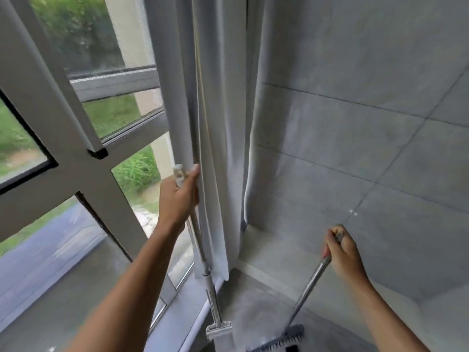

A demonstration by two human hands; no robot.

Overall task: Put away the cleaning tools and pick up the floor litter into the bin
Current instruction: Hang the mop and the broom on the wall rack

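- Brush head at bottom edge, on the floor w/ bristles down; its lower part is cut off by the frame, so full shape unclear.
- Mop head just beside it to the left, also on the floor, partly cropped at the bottom.
- Right hand closed round the top of the brush handle; handle tilts down-left to the head. Small dark bit at handle tip, can't tell what.
- Left hand closed round the mop pole near its top end, thumb up against the curtain; pole is close to upright, touching or v. near the curtain folds, can't tell which.
- Both tools sit in the corner between window and tiled wall.
- Progress, my read: early. Tools are at a likely storage corner but both are in grip, not leaned or released, so "put away" isn't done.
- Litter pickup: not started as far as shown. No litter, no bin in view.
- Hidden: most of the floor is out of frame; corner behind curtain is covered; frame is a bit soft at edges.
- Faint white specks on wall tile far right, too small to ID.
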